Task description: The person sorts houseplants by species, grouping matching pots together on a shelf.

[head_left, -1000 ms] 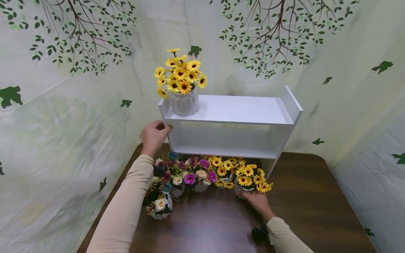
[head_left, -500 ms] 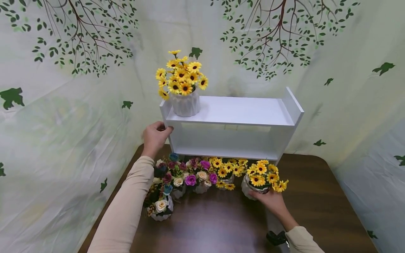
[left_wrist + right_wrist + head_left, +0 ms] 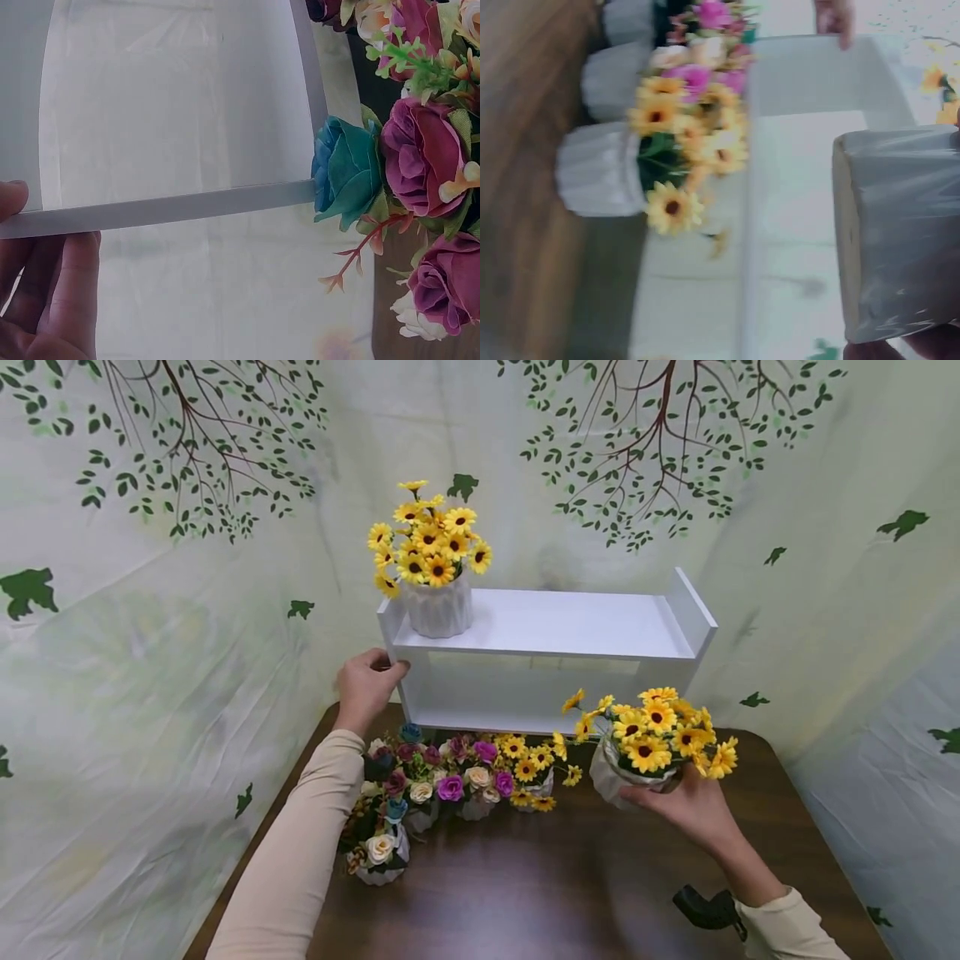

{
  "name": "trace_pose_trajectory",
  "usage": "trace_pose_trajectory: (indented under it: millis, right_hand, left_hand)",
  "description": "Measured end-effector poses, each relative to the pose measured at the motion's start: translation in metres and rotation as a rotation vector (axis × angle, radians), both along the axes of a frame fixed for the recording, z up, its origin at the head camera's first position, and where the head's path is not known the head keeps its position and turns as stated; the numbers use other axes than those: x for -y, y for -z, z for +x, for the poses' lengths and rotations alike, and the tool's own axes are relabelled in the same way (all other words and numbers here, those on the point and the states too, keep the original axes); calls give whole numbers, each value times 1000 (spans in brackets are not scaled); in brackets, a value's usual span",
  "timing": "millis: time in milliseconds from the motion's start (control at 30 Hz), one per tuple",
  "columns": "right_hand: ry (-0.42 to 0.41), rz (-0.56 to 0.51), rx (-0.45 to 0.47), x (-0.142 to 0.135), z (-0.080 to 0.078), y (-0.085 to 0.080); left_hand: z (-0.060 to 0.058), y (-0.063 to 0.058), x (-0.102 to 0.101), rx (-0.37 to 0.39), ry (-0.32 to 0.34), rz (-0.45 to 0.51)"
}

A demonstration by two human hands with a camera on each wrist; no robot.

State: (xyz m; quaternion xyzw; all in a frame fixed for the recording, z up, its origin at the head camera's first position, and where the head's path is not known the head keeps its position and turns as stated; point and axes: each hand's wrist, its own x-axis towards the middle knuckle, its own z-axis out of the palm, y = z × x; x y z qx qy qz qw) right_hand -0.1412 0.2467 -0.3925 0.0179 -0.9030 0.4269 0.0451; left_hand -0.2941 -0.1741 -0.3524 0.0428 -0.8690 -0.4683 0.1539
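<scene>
My left hand pinches the left side panel of a white two-tier shelf, thumb on one face and fingers on the other. My right hand grips a ribbed whitish flowerpot of yellow sunflowers and holds it up over the table, right of the shelf's front. The pot is tilted, and its flat base shows in the right wrist view. Another pot of yellow sunflowers stands at the left end of the shelf's top tier.
Several potted flowers line the table before the shelf: yellow sunflowers, purple and cream roses, and a cream-rose pot nearest me on the left. The brown wooden table backs onto a leaf-printed cloth.
My right hand has lifted the sunflower pot from beside the row, moving it right and up. My left hand stays on the shelf's side panel.
</scene>
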Motion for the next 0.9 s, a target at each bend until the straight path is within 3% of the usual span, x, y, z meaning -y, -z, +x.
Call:
trace_pose_trajectory:
  millis: [200,400,667,900]
  right_hand:
    - [-28,23,-199,-3,-3,-34]
    - [-52,-1,-280,1,-7,-70]
    - [-88,-15,-311,11,-19,-105]
    - [-80,-22,-250,18,-43,-130]
  left_hand:
    - [0,1,0,-5,-8,-7]
    - [0,3,-2,4,-5,0]
    - [-1,4,-3,3,-4,-5]
    - [-4,2,-2,5,-14,-11]
